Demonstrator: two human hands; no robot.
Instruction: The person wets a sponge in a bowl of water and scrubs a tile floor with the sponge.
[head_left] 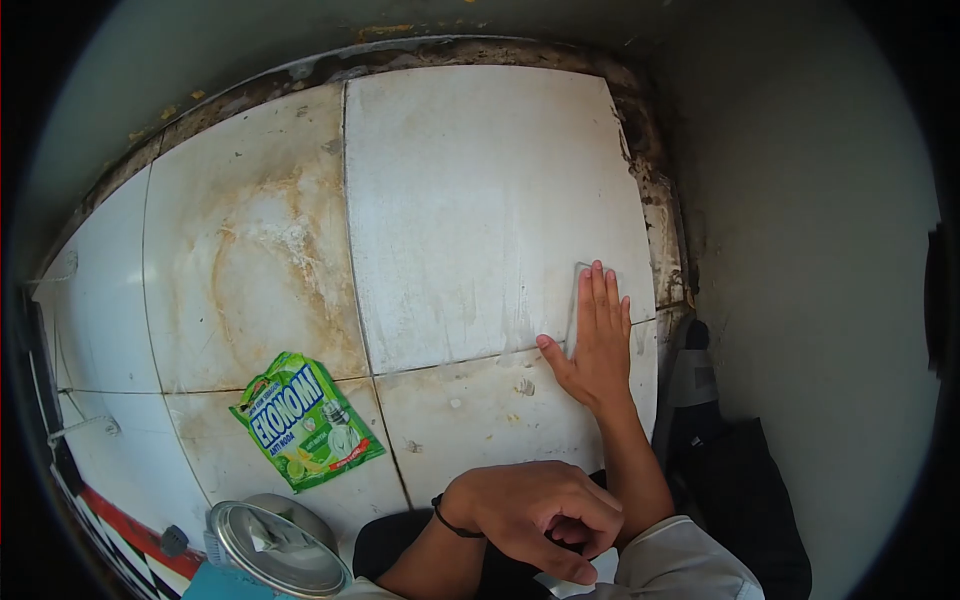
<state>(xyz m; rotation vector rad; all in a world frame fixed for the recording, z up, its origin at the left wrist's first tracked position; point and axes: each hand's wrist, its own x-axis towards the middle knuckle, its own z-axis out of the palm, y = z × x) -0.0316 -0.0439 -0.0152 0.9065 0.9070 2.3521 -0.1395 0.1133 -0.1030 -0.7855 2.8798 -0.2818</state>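
My right hand (598, 345) lies flat, fingers stretched out and thumb apart, near the right edge of a large white tile (480, 200). Under its fingers and palm shows the edge of a clear, thin flat piece (574, 300); most of it is hidden. My left hand (540, 515), with a dark band on the wrist, is held in front of my body beside my right forearm. Its fingers are loosely curled, and I see nothing in them. A green Ekonomi packet (310, 422) lies on the tiles to the left.
A shiny metal container (280, 548) with something pale inside stands at lower left. Brown stains mark the neighbouring tile (250, 240). Grey walls (800, 250) rise behind and at right, with a dirty, broken gap along the tiles. Dark cloth (740, 500) lies at lower right.
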